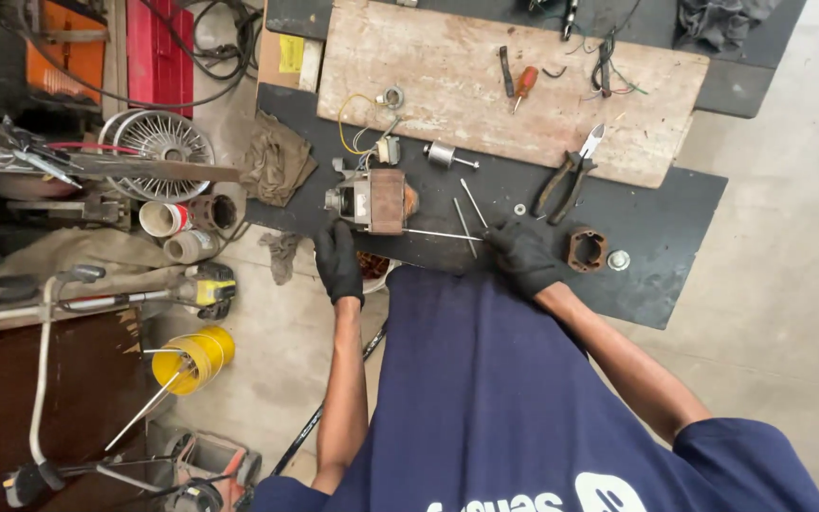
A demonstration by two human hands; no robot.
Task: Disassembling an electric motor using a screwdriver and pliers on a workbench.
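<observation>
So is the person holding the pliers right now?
No, the pliers lie alone on the dark bench; the left hand touches the motor and the right hand holds a thin rod.

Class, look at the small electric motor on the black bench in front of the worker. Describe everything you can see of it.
The motor is a boxy block with a rusty brown laminated core, grey metal end parts and copper windings showing at its right end. It lies on its side near the front edge of the black bench. A long thin steel rod sticks out from its lower right. The gloved left hand touches its near edge; the gloved right hand is at the rod's far end. Thin wires lead away behind it.
</observation>
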